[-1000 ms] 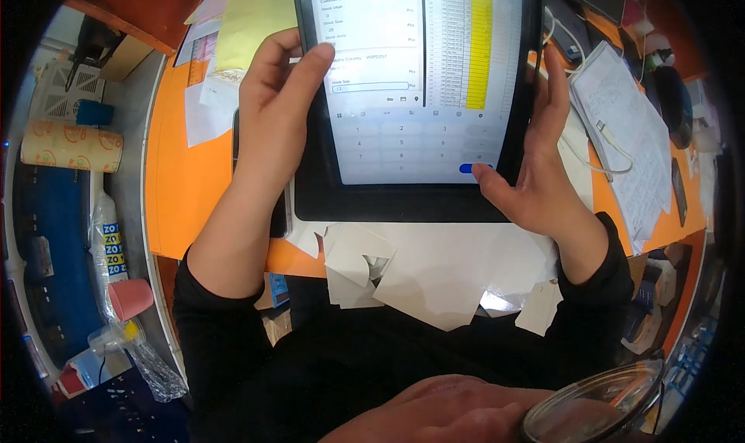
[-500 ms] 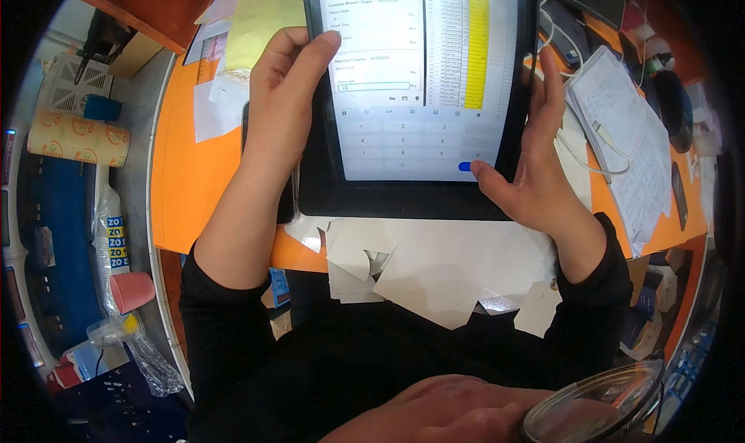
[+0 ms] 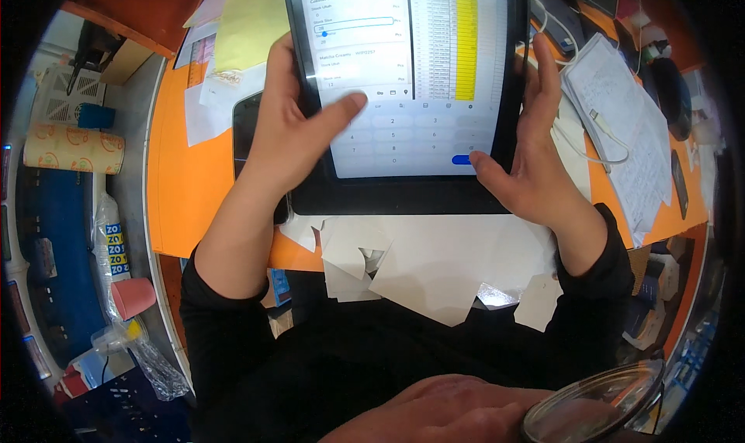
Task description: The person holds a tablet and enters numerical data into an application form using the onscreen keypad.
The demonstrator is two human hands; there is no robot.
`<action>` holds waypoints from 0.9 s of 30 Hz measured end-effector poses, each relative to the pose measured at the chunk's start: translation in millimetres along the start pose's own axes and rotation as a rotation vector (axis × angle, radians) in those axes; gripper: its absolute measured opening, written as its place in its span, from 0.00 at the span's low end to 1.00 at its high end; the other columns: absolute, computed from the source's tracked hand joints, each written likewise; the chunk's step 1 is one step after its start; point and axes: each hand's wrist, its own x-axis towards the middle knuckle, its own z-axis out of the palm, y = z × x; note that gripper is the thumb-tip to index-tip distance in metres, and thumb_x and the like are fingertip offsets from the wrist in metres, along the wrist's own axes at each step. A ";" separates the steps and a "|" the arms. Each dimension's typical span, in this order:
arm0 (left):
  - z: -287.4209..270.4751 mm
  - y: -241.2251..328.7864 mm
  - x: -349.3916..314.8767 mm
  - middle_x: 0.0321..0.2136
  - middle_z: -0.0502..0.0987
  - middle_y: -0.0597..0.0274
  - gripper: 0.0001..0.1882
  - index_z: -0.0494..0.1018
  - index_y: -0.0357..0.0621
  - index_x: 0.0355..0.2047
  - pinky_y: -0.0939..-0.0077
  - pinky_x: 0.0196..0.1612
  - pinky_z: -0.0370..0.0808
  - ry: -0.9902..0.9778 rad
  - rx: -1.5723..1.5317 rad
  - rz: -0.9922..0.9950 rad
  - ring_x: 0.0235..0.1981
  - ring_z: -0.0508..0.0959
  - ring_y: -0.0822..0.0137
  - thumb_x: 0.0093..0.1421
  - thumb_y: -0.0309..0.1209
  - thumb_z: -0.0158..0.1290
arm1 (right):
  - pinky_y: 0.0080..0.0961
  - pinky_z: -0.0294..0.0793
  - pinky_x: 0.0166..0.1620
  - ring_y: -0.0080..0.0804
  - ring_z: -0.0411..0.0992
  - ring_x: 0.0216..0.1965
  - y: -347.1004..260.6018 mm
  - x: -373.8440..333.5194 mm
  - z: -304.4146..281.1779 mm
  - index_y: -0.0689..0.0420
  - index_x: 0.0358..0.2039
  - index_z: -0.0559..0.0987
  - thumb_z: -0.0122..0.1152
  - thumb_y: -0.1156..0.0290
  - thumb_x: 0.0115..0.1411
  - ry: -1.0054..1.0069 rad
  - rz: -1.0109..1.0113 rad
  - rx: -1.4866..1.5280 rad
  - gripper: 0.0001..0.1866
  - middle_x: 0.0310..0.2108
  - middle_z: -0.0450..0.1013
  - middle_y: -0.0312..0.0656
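A tablet [image 3: 372, 148] in a black case is held between both hands above the orange desk, its lit screen facing me. The screen shows a form, a table with a yellow column and a number keypad. My left hand [image 3: 299, 129] grips the left edge, its thumb over the keypad's upper left; its other fingers are partly hidden behind the case. At the right edge, my right hand [image 3: 531, 152] supports the tablet with fingers stretched upward along the side. Its thumb rests at the blue key in the lower right corner.
White paper sheets [image 3: 434, 268] lie at the desk's near edge, under the tablet. Handwritten papers [image 3: 617, 133] and a white cable [image 3: 613, 144] are on the right. A dark phone-like object [image 3: 247, 133] and a yellow sheet [image 3: 250, 28] sit left. Farther left are a paper roll [image 3: 74, 148] and pink cup [image 3: 133, 297].
My left thumb has moved down from the form to the keypad. The highlighted field has switched to a higher entry. The tablet has shifted slightly left; my right thumb stays by the blue key.
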 end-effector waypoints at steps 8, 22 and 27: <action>0.5 -0.2 -13.5 0.62 0.50 0.39 0.71 0.24 0.50 0.66 0.51 0.63 0.59 -0.155 0.396 0.207 0.64 0.56 0.47 0.38 0.37 0.72 | 0.52 0.39 0.69 0.55 0.29 0.71 -0.5 -1.2 -1.2 0.45 0.65 0.21 0.59 0.80 0.42 -0.004 0.014 -0.045 0.63 0.68 0.21 0.55; 2.8 4.6 -14.0 0.59 0.45 0.30 0.73 0.11 0.53 0.61 0.46 0.59 0.66 -0.195 0.453 0.289 0.63 0.56 0.39 0.42 0.26 0.68 | 0.51 0.38 0.69 0.56 0.28 0.71 -4.5 -1.8 -2.3 0.48 0.65 0.20 0.63 0.81 0.39 -0.048 0.035 -0.087 0.67 0.68 0.22 0.56; 2.8 1.4 -14.6 0.58 0.47 0.32 0.67 0.14 0.53 0.62 0.47 0.60 0.66 -0.184 0.328 0.285 0.63 0.57 0.41 0.46 0.25 0.64 | 0.50 0.37 0.69 0.56 0.26 0.71 -5.9 -1.4 -3.8 0.49 0.64 0.19 0.65 0.81 0.39 -0.077 0.050 -0.090 0.68 0.68 0.19 0.55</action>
